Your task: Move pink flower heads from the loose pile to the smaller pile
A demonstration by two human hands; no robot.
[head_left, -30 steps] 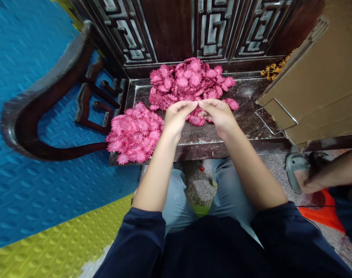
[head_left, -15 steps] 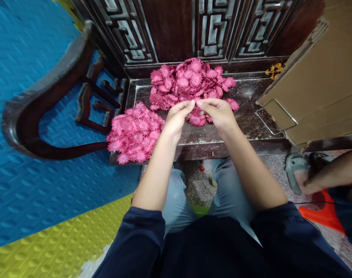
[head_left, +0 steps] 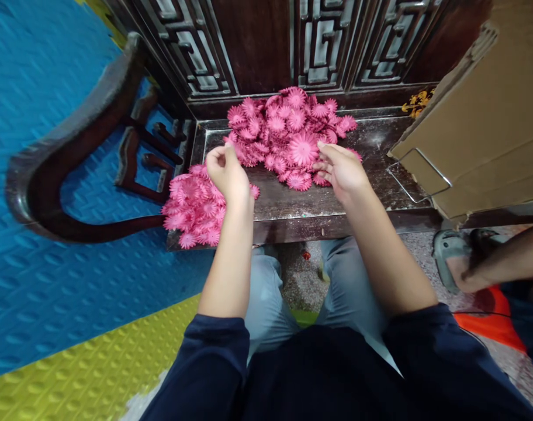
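My right hand pinches a pink artificial flower at its edge, between thumb and forefinger, with the face turned up towards me. The other fingers are loosely curled. My left hand is apart from it on the left, its fingers closed with the thumb against them; what they hold, if anything, is hidden. Behind both hands lies a large heap of pink flowers on the dark wooden bench. A second, smaller pile of pink flowers sits at the bench's left end, partly covered by my left hand and forearm.
A carved wooden armrest bounds the left side, and a lattice backrest rises behind. At the right stands a cardboard box with a metal wire handle and small yellow pieces beside it. Another person's foot is on the floor at right.
My hands were together at the centre, fingertips touching. Now they are apart: the left has moved left, the right slightly right, and an opened-out flower shows in my right fingers.
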